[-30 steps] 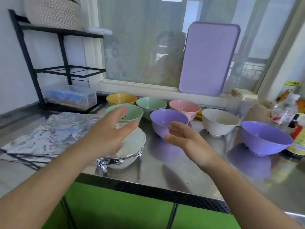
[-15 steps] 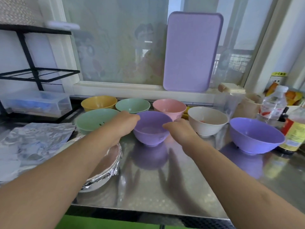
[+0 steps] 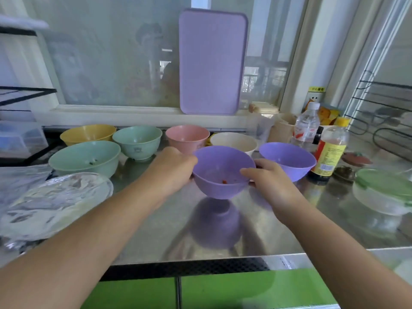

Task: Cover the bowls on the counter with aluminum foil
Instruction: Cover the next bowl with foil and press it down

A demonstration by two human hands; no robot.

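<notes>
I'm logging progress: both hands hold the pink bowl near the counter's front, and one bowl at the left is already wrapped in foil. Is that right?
Not quite. The head view shows the left hand and right hand holding a purple bowl, not the pink bowl, which stands untouched behind. The rest holds: the foil-covered bowl sits at the left.

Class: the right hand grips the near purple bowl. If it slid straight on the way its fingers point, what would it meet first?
The right hand points left across the purple bowl, so it would probably meet the left hand gripping the opposite side; depth is uncertain.
</notes>
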